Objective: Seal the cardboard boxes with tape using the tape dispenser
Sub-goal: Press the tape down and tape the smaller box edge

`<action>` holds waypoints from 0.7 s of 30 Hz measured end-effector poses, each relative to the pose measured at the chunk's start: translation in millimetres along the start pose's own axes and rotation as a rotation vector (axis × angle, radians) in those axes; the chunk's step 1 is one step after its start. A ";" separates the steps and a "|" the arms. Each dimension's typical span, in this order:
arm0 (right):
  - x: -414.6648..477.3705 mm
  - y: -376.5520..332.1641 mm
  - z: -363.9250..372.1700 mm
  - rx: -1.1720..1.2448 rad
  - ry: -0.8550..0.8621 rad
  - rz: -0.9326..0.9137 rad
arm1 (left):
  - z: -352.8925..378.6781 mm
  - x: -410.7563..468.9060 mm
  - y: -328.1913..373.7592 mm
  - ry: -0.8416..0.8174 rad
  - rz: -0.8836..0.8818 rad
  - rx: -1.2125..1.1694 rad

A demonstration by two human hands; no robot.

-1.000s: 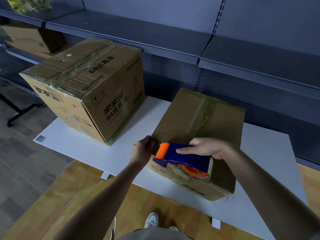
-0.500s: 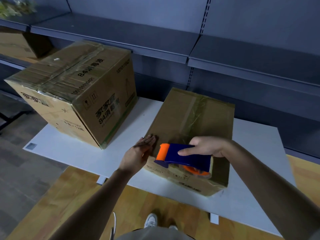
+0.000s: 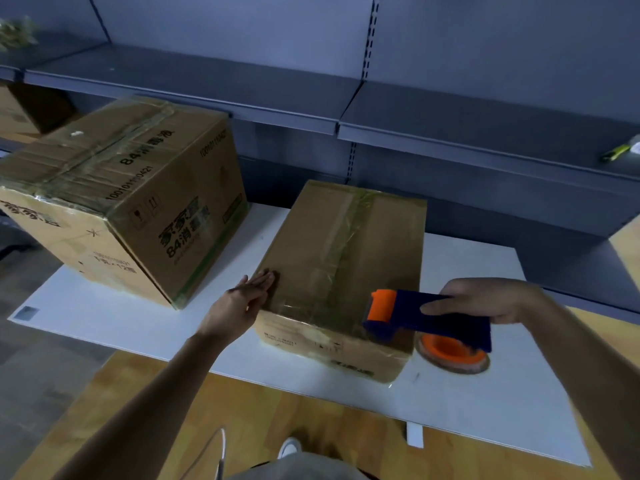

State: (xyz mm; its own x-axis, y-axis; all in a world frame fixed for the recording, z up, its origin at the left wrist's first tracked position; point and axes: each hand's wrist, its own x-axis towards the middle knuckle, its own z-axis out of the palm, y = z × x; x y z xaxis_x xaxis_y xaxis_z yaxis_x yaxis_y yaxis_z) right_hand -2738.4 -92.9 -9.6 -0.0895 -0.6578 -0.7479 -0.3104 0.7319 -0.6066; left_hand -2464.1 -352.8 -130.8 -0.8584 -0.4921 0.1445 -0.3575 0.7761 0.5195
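Note:
A low cardboard box (image 3: 346, 258) lies on the white table (image 3: 104, 323), with clear tape running along its top seam. My left hand (image 3: 242, 303) lies flat with straight fingers against the box's near left corner. My right hand (image 3: 485, 299) grips the blue and orange tape dispenser (image 3: 426, 320) by its handle. The dispenser sits over the box's near right corner, its orange tape roll hanging off the box's right side above the table. A larger printed cardboard box (image 3: 131, 202), taped on top, stands at the table's left.
Dark metal shelves (image 3: 450, 133) run behind the table. Another cardboard box (image 3: 20, 109) sits on a shelf at far left. A small yellow-green object (image 3: 616, 152) lies on the right shelf. Wooden floor and my shoes show below the table edge.
My right hand has carried the dispenser rightward from the box's near middle to its right corner. My left hand has flattened against the box's left corner.

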 end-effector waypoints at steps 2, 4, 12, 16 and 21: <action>-1.8 9.9 1.3 -0.039 -0.011 0.017 | 1.5 2.5 6.8 -0.009 0.003 0.052; 2.6 16.0 6.7 -0.066 0.008 0.022 | 3.6 2.8 19.7 0.010 -0.015 0.128; 6.6 34.4 11.3 -0.014 0.016 -0.007 | 37.1 -9.5 89.8 -0.236 0.399 0.208; 10.8 37.9 8.1 -0.014 0.006 0.006 | 56.8 -5.0 107.7 -0.171 0.471 0.421; 19.6 35.2 11.1 0.022 -0.016 0.000 | 63.2 -0.8 97.0 -0.052 0.473 0.378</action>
State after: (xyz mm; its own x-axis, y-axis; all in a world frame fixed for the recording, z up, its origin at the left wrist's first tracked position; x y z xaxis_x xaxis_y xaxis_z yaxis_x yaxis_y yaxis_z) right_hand -2740.6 -78.1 -48.6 -0.0743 -0.6552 -0.7518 -0.2895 0.7356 -0.6124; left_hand -2521.3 -252.2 -133.7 -0.9695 -0.0473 0.2404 -0.0307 0.9969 0.0723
